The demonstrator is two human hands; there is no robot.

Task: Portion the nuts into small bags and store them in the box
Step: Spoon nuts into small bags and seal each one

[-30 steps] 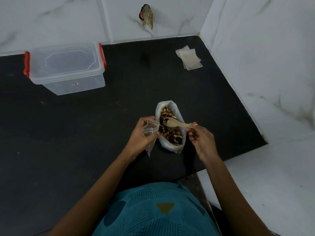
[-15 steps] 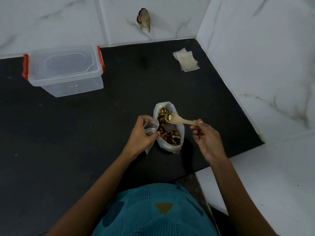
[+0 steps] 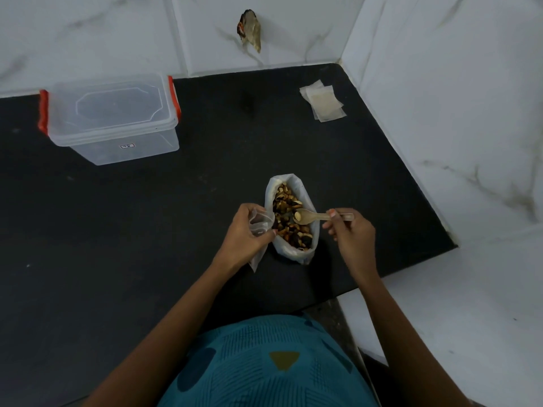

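Observation:
An open white bag of mixed nuts (image 3: 291,221) stands on the black counter (image 3: 147,230) in front of me. My left hand (image 3: 244,235) grips a small clear bag (image 3: 260,227) with its mouth held open, just left of the nut bag. My right hand (image 3: 351,233) pinches the handle of a pale wooden spoon (image 3: 311,216). The spoon's bowl hovers over the nuts with one light nut in it. A clear plastic box (image 3: 111,118) with red side clips and its lid on sits at the back left.
Several flat small bags (image 3: 323,104) lie at the back right, close to the wall corner. White marble walls border the counter at the back and right. A hole with debris (image 3: 249,30) marks the back wall. The counter's front edge runs just below my hands.
The spoon has lifted out of the nuts and drawn back to the right with a nut in its bowl. My left hand holds the small bag in the same place.

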